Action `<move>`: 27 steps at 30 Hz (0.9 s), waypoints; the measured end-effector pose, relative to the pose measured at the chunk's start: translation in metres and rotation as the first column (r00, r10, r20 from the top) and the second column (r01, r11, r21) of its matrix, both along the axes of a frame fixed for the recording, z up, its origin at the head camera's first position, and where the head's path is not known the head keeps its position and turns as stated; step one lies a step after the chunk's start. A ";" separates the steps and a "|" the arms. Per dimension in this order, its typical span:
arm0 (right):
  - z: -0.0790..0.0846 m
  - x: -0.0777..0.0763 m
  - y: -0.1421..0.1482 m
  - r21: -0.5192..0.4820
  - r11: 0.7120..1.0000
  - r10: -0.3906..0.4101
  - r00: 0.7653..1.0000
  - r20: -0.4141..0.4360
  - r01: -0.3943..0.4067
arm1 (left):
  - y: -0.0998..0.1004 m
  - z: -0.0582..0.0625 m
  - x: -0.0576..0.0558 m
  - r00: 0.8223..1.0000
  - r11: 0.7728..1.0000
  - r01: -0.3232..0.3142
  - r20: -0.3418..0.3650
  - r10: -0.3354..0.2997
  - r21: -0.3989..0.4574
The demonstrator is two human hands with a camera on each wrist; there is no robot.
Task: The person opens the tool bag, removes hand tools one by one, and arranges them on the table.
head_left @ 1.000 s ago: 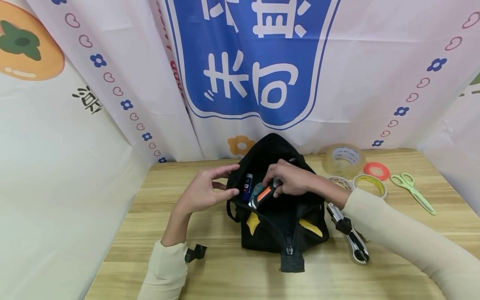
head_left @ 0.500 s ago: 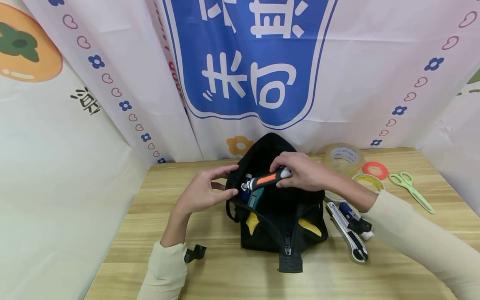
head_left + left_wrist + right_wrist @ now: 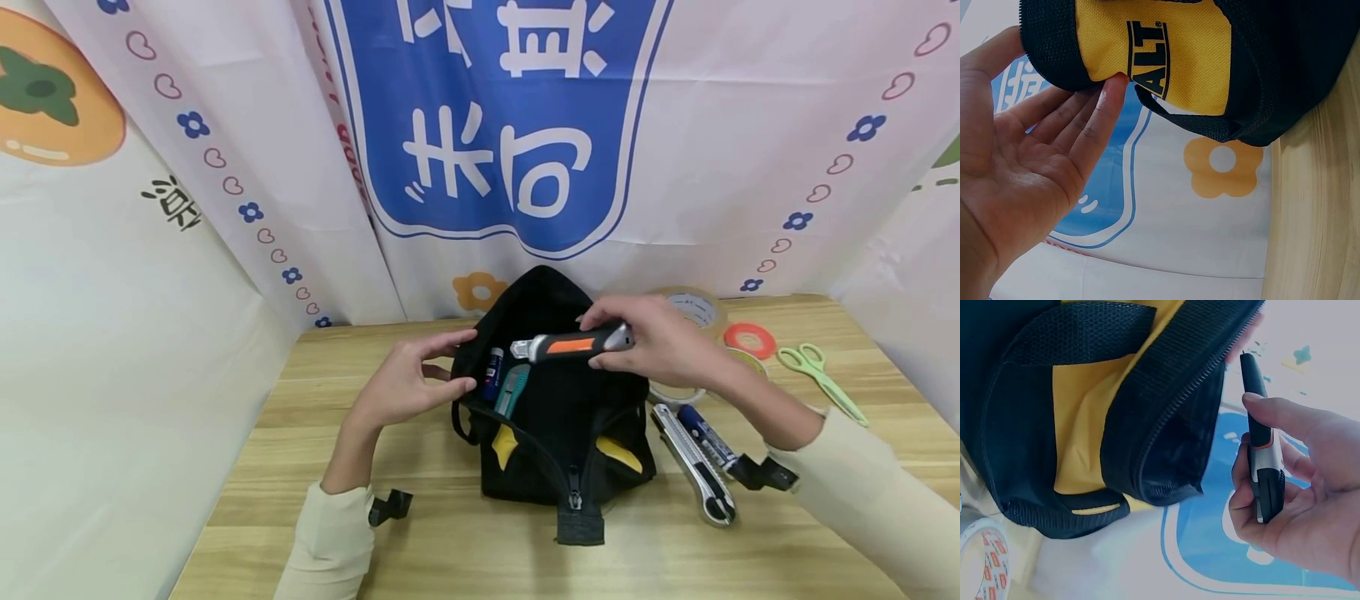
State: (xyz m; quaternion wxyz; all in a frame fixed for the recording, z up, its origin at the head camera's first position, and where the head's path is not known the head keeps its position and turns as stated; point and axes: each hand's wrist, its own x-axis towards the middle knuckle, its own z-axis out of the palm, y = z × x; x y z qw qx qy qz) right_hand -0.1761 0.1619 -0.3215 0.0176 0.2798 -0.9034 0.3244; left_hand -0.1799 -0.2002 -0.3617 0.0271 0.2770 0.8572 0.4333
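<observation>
The black-and-yellow tool bag (image 3: 615, 417) stands unzipped on the table, its mouth upward. My left hand (image 3: 412, 375) holds its left rim; in the left wrist view that hand's fingertips meet the rim beside a yellow panel (image 3: 1191, 56). My right hand (image 3: 660, 337) pinches the rear end of a black-and-orange utility knife (image 3: 573, 346), with its silver tip pointing left above the bag's opening. From the right wrist, the knife (image 3: 1263, 450) lies between thumb and fingers. Inside the bag are a dark blue tube (image 3: 492, 372) and a teal cutter (image 3: 513, 392).
Right of the bag lie a silver snap-off cutter (image 3: 693, 462) and a blue marker (image 3: 707, 439). Behind them are tape rolls, including a large clear one (image 3: 705, 310) and a red one (image 3: 751, 341), and green scissors (image 3: 823, 382). A printed curtain (image 3: 300, 167) hangs behind the table.
My right hand has lifted the utility knife from inside the bag and carried it up and rightward. The knife has turned nearly level. My left hand has stayed at the rim.
</observation>
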 end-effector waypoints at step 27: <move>-0.052 0.042 0.107 -0.032 0.942 -0.333 0.942 0.032 0.334 | 0.000 0.000 -0.001 1.000 1.000 0.001 0.001 -0.001 0.001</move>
